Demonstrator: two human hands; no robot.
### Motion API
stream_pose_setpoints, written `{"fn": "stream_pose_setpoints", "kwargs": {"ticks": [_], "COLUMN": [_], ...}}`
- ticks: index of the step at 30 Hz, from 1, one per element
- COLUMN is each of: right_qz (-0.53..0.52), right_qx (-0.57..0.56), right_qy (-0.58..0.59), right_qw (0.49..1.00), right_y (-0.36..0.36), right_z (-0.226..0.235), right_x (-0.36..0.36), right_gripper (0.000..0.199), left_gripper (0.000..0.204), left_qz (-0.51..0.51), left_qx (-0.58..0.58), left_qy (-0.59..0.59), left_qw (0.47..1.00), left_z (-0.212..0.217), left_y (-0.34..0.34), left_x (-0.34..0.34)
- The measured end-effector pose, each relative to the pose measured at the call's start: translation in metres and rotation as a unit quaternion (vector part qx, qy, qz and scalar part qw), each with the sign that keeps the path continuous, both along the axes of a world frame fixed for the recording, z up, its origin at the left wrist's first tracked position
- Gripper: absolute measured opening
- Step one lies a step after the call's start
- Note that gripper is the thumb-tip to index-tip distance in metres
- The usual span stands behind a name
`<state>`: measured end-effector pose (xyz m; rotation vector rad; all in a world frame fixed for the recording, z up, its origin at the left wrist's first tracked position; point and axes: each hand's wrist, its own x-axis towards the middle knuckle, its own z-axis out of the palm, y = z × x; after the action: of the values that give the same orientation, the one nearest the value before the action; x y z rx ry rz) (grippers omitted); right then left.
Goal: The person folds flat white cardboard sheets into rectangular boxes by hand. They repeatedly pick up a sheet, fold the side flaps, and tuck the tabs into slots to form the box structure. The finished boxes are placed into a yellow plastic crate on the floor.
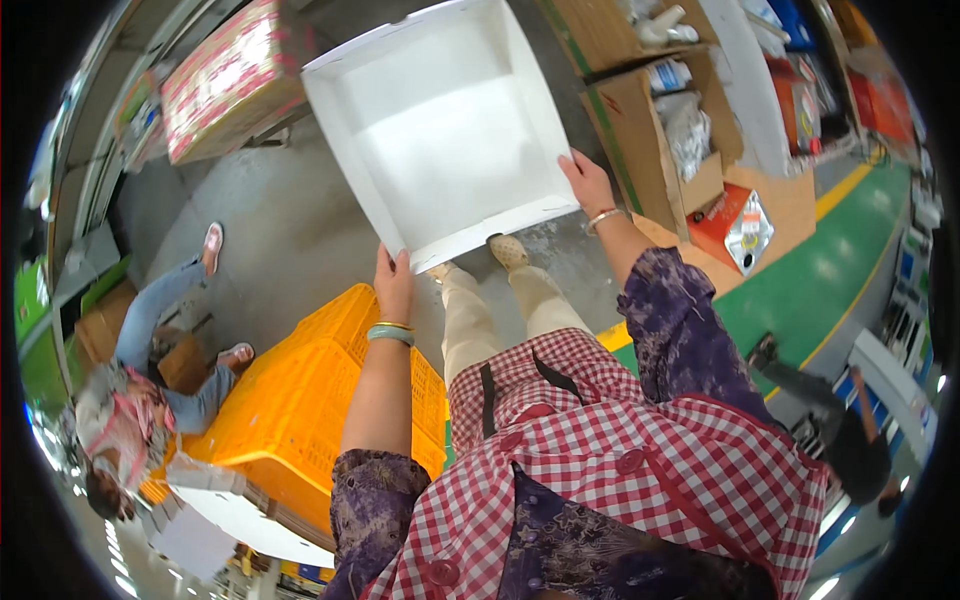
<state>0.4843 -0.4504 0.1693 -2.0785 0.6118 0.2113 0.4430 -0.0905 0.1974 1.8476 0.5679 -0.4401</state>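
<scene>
A shallow white cardboard box [440,130], its open side facing up, is held out in front of me above the floor. My left hand [394,283] grips its near left corner, the thumb over the rim. On the right side wall, close to the near right corner, my right hand [588,183] has hold of the box, with fingers partly hidden by the wall. No contents show inside it. A pale green bangle is on my left wrist, and a thin bracelet is on the right.
An orange plastic crate [300,390] stands at my left, near a seated person [130,400]. Brown cartons [640,140] holding bagged parts are at the right, beside a red and white package [735,228]. A pink-patterned box [232,80] stands far left. Another person [850,430] is at far right.
</scene>
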Motion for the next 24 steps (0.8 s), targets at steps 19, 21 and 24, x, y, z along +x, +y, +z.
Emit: {"fn": "stream_pose_setpoints", "kwargs": {"ticks": [19, 21, 24], "right_qz": [0.094, 0.114, 0.152], "right_qx": [-0.161, -0.165, -0.146], "right_qy": [0.113, 0.105, 0.144], "right_qw": [0.976, 0.974, 0.967], "right_y": [0.014, 0.007, 0.015], "right_z": [-0.009, -0.009, -0.012], "right_x": [-0.016, -0.018, -0.028], "right_gripper": [0.027, 0.027, 0.028], "left_gripper": [0.041, 0.042, 0.043], "left_qz": [-0.072, -0.095, -0.111], "left_qx": [0.121, 0.153, 0.177], "left_qy": [0.026, 0.040, 0.082], "left_qw": [0.990, 0.983, 0.975], "left_z": [-0.040, -0.044, -0.057], "left_y": [0.010, 0.011, 0.019], "left_x": [0.003, 0.005, 0.003]}}
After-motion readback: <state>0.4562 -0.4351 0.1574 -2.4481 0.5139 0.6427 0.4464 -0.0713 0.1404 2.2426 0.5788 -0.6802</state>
